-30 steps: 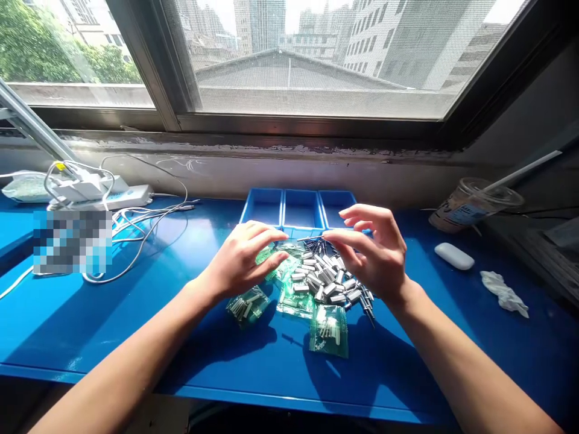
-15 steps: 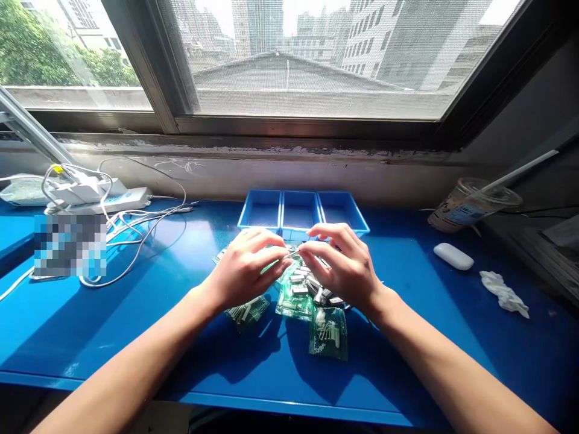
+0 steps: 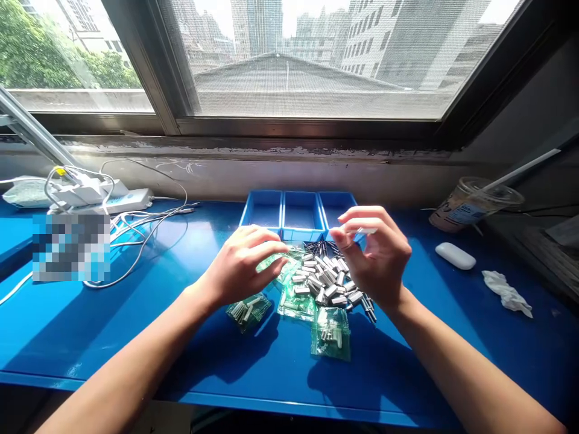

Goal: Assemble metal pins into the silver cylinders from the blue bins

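Above the parts pile (image 3: 325, 278), the right hand (image 3: 377, 256) pinches a small white part (image 3: 362, 230) lying crosswise, nearer the trays (image 3: 301, 216) than the left hand (image 3: 242, 265), which grips a green bag (image 3: 271, 263).

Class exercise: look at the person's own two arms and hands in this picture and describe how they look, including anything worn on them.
Both forearms are bare as far as the picture shows, with no sleeves in view. The left hand and the right hand wear no gloves. No watch, bracelet or ring can be seen on the wrists or fingers, and no markings show. The fingernails look short and unpainted.
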`<state>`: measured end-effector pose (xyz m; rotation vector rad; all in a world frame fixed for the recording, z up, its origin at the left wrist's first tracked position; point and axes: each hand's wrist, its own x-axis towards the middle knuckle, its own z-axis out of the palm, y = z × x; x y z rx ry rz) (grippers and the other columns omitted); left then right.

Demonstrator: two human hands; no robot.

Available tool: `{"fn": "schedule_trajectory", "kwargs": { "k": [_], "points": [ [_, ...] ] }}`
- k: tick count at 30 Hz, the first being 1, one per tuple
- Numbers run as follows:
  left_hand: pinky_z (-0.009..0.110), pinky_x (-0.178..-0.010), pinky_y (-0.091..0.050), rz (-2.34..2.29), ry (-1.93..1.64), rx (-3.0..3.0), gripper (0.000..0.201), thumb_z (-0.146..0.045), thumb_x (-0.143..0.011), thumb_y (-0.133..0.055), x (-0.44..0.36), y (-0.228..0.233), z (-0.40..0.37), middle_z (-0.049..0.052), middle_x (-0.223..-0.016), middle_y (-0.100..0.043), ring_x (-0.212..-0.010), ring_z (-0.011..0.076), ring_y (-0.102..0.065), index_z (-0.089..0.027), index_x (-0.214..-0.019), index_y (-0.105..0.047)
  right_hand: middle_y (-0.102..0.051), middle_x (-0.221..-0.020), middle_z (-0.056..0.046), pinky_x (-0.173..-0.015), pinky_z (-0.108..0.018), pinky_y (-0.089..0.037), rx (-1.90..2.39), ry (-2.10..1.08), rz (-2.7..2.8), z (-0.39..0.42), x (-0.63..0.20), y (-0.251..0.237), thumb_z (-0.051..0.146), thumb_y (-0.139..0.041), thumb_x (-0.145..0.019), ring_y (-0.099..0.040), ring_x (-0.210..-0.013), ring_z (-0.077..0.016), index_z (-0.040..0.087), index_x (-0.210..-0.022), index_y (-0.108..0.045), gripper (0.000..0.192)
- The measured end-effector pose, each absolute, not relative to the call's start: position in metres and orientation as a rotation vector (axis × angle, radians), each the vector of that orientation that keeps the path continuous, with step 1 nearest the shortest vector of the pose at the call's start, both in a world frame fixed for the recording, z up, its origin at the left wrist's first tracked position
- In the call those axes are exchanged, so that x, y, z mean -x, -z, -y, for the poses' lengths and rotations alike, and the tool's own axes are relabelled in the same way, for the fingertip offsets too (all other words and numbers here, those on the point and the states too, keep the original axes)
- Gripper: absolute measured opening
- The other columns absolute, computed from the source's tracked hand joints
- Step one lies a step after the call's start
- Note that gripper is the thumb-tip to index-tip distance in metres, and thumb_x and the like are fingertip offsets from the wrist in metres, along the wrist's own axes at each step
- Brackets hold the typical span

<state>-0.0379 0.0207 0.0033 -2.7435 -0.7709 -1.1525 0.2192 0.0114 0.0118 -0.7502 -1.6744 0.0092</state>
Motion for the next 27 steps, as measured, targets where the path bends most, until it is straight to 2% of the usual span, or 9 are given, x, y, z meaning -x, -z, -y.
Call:
{"fn": "schedule_trajectory", "kwargs": {
  "k": [3,5,9,10,12,14,17,22,27],
  "points": [
    [0.032,-0.078,-0.058,0.803,1.122,2.806,0.011,-0.018,-0.101,-0.065,0.042,-0.004,-0.023,0.005,-0.093,-0.077,-0.084,0.0178,-0.071,-0.014,-0.109,-0.072,-0.072,-0.1,-0.006,-0.067,-0.035,-0.052,0.835,-0.048,1.564,-0.018,-0.228,-0.012,0.022,-0.076,-0.095,-0.068,-0.087,-0.021,0.026,-0.089,-0.072,0.008],
    [0.031,-0.075,-0.058,0.837,1.087,2.822,0.012,-0.02,-0.101,-0.065,0.045,-0.003,-0.025,0.003,-0.089,-0.076,-0.08,0.0169,-0.07,-0.015,-0.11,-0.072,-0.071,-0.097,-0.006,-0.065,-0.034,-0.05,0.933,-0.142,1.486,-0.024,-0.236,-0.012,0.026,-0.074,-0.095,-0.066,-0.085,-0.0209,0.024,-0.083,-0.07,0.012],
    [0.031,-0.076,-0.058,0.901,1.039,2.837,0.014,-0.024,-0.103,-0.064,0.05,0.0,-0.028,0.002,-0.09,-0.077,-0.081,0.0176,-0.072,-0.016,-0.112,-0.072,-0.058,-0.069,0.0,-0.06,-0.034,-0.039,1.287,-0.345,1.42,-0.038,-0.253,-0.013,0.032,-0.07,-0.086,-0.052,-0.063,-0.0174,0.023,-0.069,-0.059,0.022],
    [0.032,-0.077,-0.058,0.923,1.017,2.848,0.016,-0.025,-0.104,-0.063,0.05,0.0,-0.028,0.002,-0.09,-0.077,-0.082,0.0179,-0.072,-0.016,-0.113,-0.072,-0.054,-0.063,0.001,-0.062,-0.034,-0.039,1.421,-0.389,1.448,-0.041,-0.257,-0.014,0.035,-0.069,-0.084,-0.049,-0.061,-0.0174,0.023,-0.065,-0.057,0.025],
    [0.032,-0.078,-0.057,0.979,0.968,2.866,0.019,-0.028,-0.104,-0.062,0.053,-0.001,-0.029,0.002,-0.093,-0.078,-0.084,0.0187,-0.074,-0.017,-0.116,-0.072,-0.056,-0.062,0.0,-0.074,-0.04,-0.042,1.678,-0.4,1.491,-0.046,-0.262,-0.014,0.041,-0.067,-0.08,-0.054,-0.068,-0.0217,0.023,-0.061,-0.056,0.029],
    [0.033,-0.079,-0.057,1.055,0.95,2.848,0.022,-0.031,-0.104,-0.062,0.058,-0.003,-0.031,0.003,-0.095,-0.079,-0.085,0.0195,-0.074,-0.017,-0.118,-0.073,-0.067,-0.073,-0.004,-0.092,-0.052,-0.04,1.82,-0.262,1.483,-0.049,-0.265,-0.013,0.044,-0.065,-0.079,-0.062,-0.092,-0.0318,0.023,-0.063,-0.06,0.027],
    [0.032,-0.076,-0.054,1.241,0.997,2.746,0.027,-0.038,-0.104,-0.062,0.069,-0.008,-0.036,0.003,-0.094,-0.078,-0.081,0.0193,-0.073,-0.018,-0.117,-0.074,-0.077,-0.098,-0.011,-0.103,-0.063,-0.033,1.859,-0.119,1.496,-0.053,-0.266,-0.008,0.045,-0.063,-0.079,-0.056,-0.121,-0.0406,0.023,-0.068,-0.065,0.025],
    [0.03,-0.074,-0.051,1.55,1.042,2.639,0.033,-0.048,-0.101,-0.061,0.086,-0.014,-0.043,0.002,-0.091,-0.076,-0.074,0.0171,-0.067,-0.022,-0.117,-0.075,-0.076,-0.122,-0.011,-0.104,-0.064,-0.033,1.882,-0.114,1.567,-0.058,-0.266,0.005,0.045,-0.062,-0.083,-0.053,-0.127,-0.0409,0.023,-0.073,-0.068,0.025],
    [0.03,-0.073,-0.048,1.744,0.876,2.715,0.04,-0.059,-0.1,-0.057,0.09,-0.02,-0.042,-0.001,-0.089,-0.074,-0.073,0.0169,-0.065,-0.025,-0.115,-0.074,-0.075,-0.131,-0.009,-0.107,-0.067,-0.03,1.788,-0.046,1.575,-0.059,-0.267,0.01,0.053,-0.065,-0.091,-0.049,-0.134,-0.043,0.029,-0.105,-0.078,0.031]
  ]
}}
